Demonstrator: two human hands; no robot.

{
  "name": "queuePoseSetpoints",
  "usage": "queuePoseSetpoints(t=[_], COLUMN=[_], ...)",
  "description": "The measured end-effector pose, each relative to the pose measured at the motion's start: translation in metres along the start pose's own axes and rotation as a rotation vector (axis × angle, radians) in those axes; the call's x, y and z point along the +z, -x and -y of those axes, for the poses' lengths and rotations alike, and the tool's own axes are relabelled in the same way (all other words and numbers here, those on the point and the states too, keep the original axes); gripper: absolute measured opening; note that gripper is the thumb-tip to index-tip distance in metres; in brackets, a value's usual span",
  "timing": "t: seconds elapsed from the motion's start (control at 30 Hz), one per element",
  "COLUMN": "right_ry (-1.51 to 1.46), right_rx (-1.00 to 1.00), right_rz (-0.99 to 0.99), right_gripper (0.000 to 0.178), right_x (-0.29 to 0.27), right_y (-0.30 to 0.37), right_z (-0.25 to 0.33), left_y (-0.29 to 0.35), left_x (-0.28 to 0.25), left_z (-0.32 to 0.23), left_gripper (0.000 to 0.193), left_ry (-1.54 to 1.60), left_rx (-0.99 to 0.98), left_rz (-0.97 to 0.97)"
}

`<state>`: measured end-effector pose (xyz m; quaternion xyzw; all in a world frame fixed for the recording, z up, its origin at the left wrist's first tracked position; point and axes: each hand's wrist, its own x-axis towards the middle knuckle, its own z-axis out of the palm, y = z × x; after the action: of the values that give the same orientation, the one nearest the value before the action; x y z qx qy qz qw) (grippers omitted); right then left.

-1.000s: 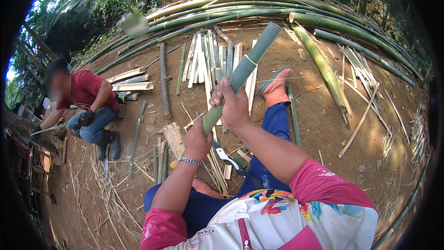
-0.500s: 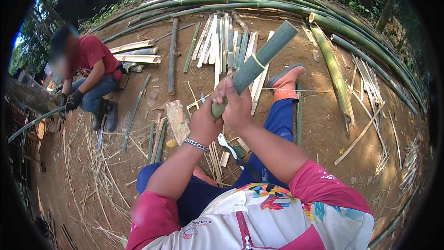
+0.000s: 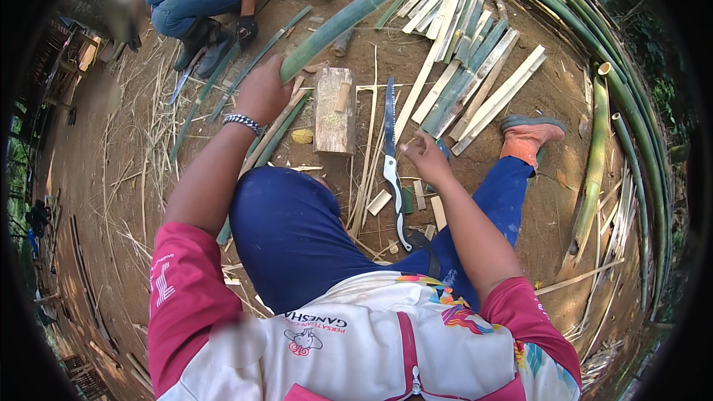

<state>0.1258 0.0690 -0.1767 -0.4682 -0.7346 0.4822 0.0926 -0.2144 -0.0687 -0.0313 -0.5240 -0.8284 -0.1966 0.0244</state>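
My left hand is raised beside the wooden block, closed round the near end of a green bamboo piece that slants up and away to the right. My right hand is low, by the near end of a pile of split bamboo, its fingers bent and apart with nothing seen in them. A small blue thing shows just behind it, partly hidden. Between my legs lies a hand saw with a white and black handle. The wooden block has a small bamboo chip on top.
At upper left a person in a red shirt, jeans, boots and dark gloves crouches. Long green bamboo poles curve along the right, beside a shorter yellowish pole. Thin strips and shavings litter the dirt at left.
Both hands gripped the bamboo piece before; now only the left holds it, moved left. My right hand has let go and come down to the right. The view has tilted down, revealing the whole saw.
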Motion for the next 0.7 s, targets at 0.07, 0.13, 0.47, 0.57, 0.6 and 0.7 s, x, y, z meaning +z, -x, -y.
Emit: queuePoseSetpoints(t=[0.07,0.13,0.47,0.57,0.6,0.7], right_ry=[0.18,0.462,0.602,0.28,0.251,0.065], right_rx=[0.102,0.124,0.062,0.031,-0.024,-0.077], right_rz=[0.086,0.236,0.28,0.145,0.106,-0.021], right_gripper=[0.08,0.079,0.069,0.068,0.069,0.075], right_x=[0.026,0.044,0.083,0.104,0.115,0.143], right_y=[-0.009,0.0,0.016,-0.035,-0.057,-0.123], right_z=[-0.062,-0.083,-0.09,-0.049,-0.04,0.009], left_y=[0.017,0.033,0.073,0.079,0.081,0.073], left_x=[0.042,0.08,0.247,0.253,0.254,0.246], left_z=[0.029,0.06,0.123,0.125,0.128,0.125], left_gripper=[0.036,0.036,0.034,0.035,0.033,0.03], left_ry=[-0.046,-0.077,-0.065,-0.08,-0.085,-0.087], left_rx=[-0.096,-0.212,-0.492,-0.468,-0.462,-0.48], left_rz=[0.06,0.123,0.354,0.291,0.27,0.299])
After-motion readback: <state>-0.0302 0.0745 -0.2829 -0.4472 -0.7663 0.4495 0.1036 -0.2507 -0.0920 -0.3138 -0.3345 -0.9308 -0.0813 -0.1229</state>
